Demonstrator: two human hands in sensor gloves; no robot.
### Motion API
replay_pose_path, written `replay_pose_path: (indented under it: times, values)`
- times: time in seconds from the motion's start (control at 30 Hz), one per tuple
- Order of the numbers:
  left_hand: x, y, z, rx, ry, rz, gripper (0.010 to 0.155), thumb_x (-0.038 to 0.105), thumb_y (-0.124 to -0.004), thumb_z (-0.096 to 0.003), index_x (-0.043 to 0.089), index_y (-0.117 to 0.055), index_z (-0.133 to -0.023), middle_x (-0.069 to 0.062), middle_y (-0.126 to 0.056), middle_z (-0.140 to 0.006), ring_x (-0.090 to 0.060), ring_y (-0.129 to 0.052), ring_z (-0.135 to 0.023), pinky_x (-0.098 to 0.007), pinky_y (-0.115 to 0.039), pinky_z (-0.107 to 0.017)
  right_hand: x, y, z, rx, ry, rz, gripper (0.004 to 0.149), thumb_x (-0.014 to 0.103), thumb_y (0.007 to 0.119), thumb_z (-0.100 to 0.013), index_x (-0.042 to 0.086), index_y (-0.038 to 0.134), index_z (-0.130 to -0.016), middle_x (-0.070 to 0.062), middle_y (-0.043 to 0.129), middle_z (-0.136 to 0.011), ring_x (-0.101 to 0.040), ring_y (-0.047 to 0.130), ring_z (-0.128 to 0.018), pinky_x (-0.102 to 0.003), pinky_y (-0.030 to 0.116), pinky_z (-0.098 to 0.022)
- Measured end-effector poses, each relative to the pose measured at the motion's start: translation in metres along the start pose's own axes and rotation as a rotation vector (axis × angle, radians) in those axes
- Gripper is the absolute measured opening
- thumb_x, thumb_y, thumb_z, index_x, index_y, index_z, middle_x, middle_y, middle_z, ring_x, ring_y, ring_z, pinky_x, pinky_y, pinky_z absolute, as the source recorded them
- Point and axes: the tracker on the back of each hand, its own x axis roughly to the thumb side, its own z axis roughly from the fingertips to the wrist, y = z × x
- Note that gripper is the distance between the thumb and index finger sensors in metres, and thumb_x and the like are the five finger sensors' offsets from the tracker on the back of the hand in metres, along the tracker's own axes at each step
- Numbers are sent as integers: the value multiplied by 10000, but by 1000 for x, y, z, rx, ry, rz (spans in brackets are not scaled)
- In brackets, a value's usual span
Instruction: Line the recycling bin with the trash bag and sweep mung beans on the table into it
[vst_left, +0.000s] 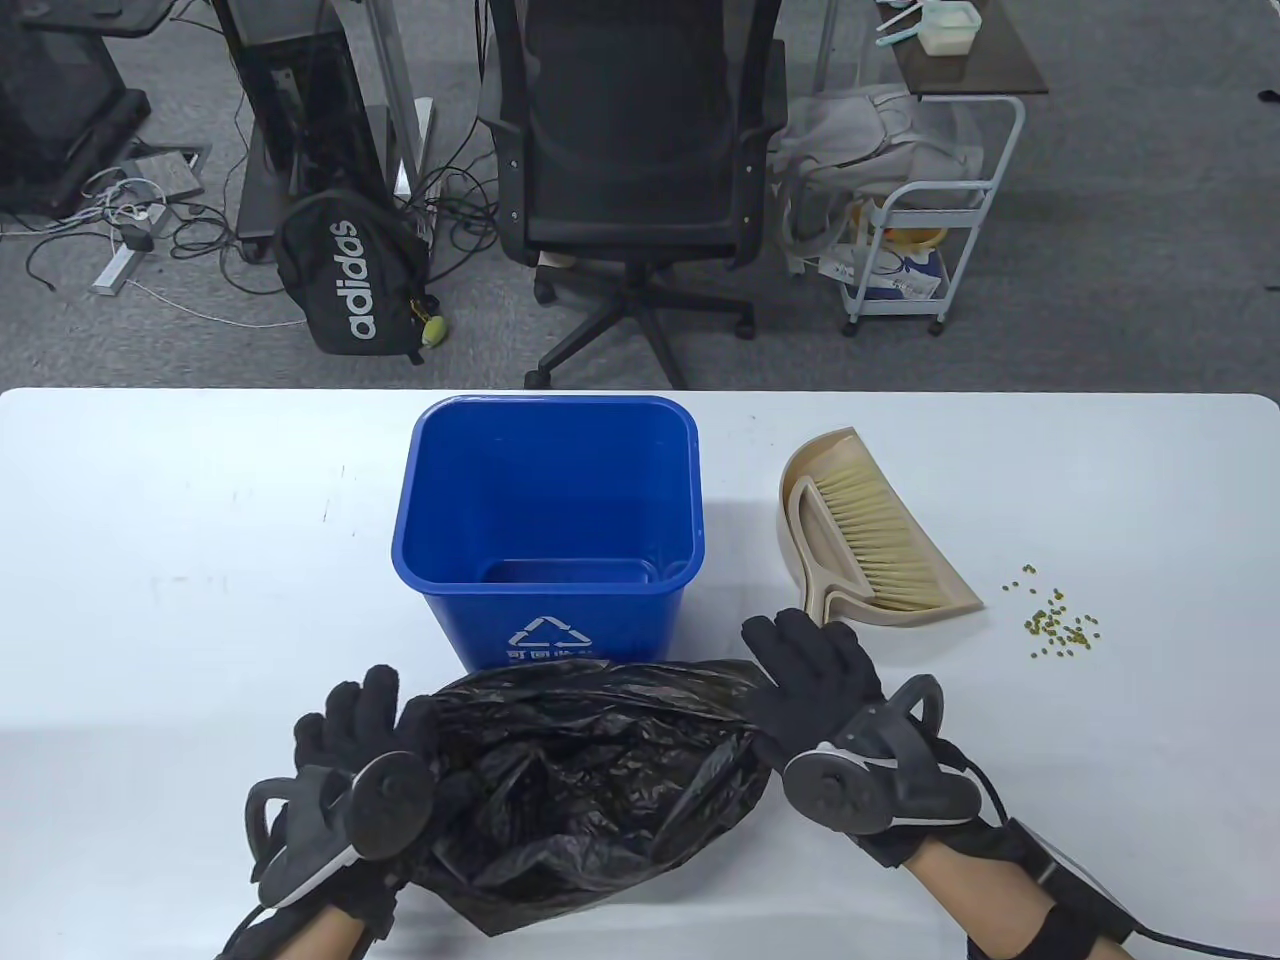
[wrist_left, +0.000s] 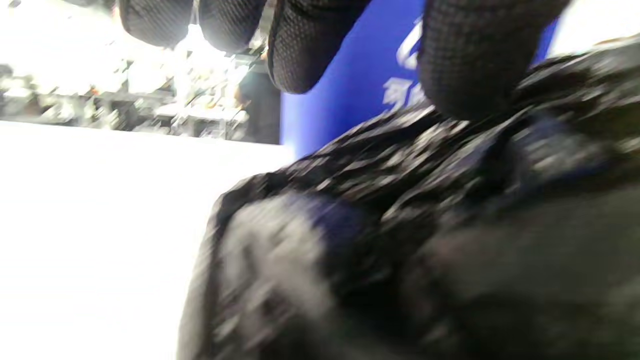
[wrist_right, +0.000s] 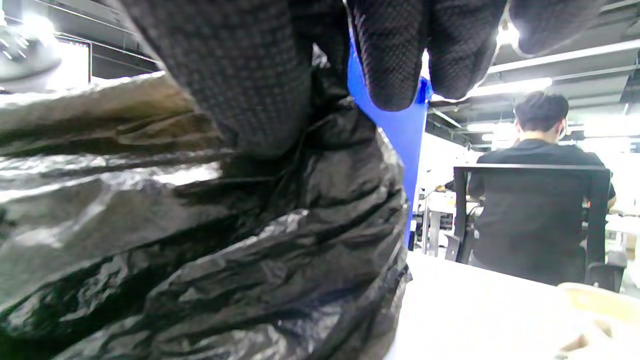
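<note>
The empty blue recycling bin (vst_left: 545, 520) stands at the table's middle. In front of it lies the black trash bag (vst_left: 590, 770), its mouth spread wide between my two hands. My left hand (vst_left: 385, 715) grips the bag's left rim, thumb on the plastic (wrist_left: 425, 225) and the bin (wrist_left: 350, 85) just behind. My right hand (vst_left: 790, 660) pinches the right rim between thumb and fingers (wrist_right: 395, 55), with the bag (wrist_right: 200, 225) bunched below. A small scatter of mung beans (vst_left: 1060, 620) lies at the right.
A beige dustpan (vst_left: 960, 590) with a brush (vst_left: 870, 530) lying in it rests right of the bin, between bin and beans. Beyond the table's far edge stand an office chair (vst_left: 630, 150), a backpack (vst_left: 350, 270) and a white cart (vst_left: 920, 240). A person (wrist_right: 540, 210) sits in the background.
</note>
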Motion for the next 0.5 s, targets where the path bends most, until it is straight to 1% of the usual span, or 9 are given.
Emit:
replay_pose_path:
  times: [0.07, 0.17, 0.2, 0.27, 0.33, 0.4, 0.47, 0.5]
  values:
    - [-5, -14, -5, -131, 42, 42, 1018, 606, -879, -408, -66, -601, -1120, -406, -362, -1182, -764, -386, -997, -873, -353, -650, 0, -3, 3, -4, -1, 30, 399, 264, 901, -432, 38, 946, -757, -369, 687, -1040, -639, 665, -924, -761, 538, -606]
    - [-6, -32, -11, -288, 80, 90, 1161, 643, -882, -384, -118, -447, -1144, -422, -241, -1179, -785, -288, -990, -883, -305, -646, 0, -3, 6, -4, 0, 87, 398, 263, 901, -432, 43, 946, -761, -364, 688, -1042, -636, 665, -928, -761, 536, -609]
    - [-6, -37, -13, -318, 78, 81, 1189, 655, -875, -382, -133, -409, -1141, -427, -215, -1172, -788, -276, -986, -882, -303, -645, 0, -3, 7, -6, 3, 102, 398, 261, 901, -431, 45, 945, -762, -363, 689, -1043, -637, 665, -928, -761, 535, -610]
    - [-3, -42, -15, -322, 87, 39, 1202, 649, -893, -370, -146, -415, -1134, -431, -205, -1169, -791, -271, -984, -882, -300, -645, -2, -3, 9, -9, 8, 118, 397, 261, 902, -431, 46, 945, -762, -364, 690, -1042, -632, 664, -931, -760, 534, -612]
    - [-1, -47, -17, -331, 85, -4, 1193, 634, -910, -368, -156, -432, -1124, -432, -202, -1166, -792, -276, -981, -879, -309, -647, -5, -2, 10, -8, 16, 122, 396, 259, 902, -430, 46, 946, -760, -363, 691, -1042, -635, 666, -929, -761, 534, -612]
    - [2, -52, -19, -350, 97, -30, 1134, 609, -929, -370, -159, -520, -1097, -436, -235, -1164, -797, -305, -976, -878, -325, -643, -8, -1, 12, 2, 24, 111, 396, 259, 902, -430, 46, 946, -760, -363, 691, -1043, -633, 666, -930, -760, 534, -612]
    - [6, -56, -21, -340, 122, -61, 980, 555, -948, -386, -145, -689, -1021, -439, -301, -1158, -797, -365, -968, -872, -368, -640, -10, 1, 13, 14, 32, 101, 395, 256, 902, -431, 45, 945, -762, -364, 687, -1045, -637, 661, -931, -763, 529, -613]
    - [7, -57, -22, -333, 125, -68, 911, 515, -959, -394, -140, -735, -988, -437, -349, -1154, -798, -406, -960, -869, -396, -637, -10, 1, 13, 15, 33, 103, 395, 258, 901, -432, 46, 946, -761, -364, 687, -1045, -636, 662, -930, -762, 530, -613]
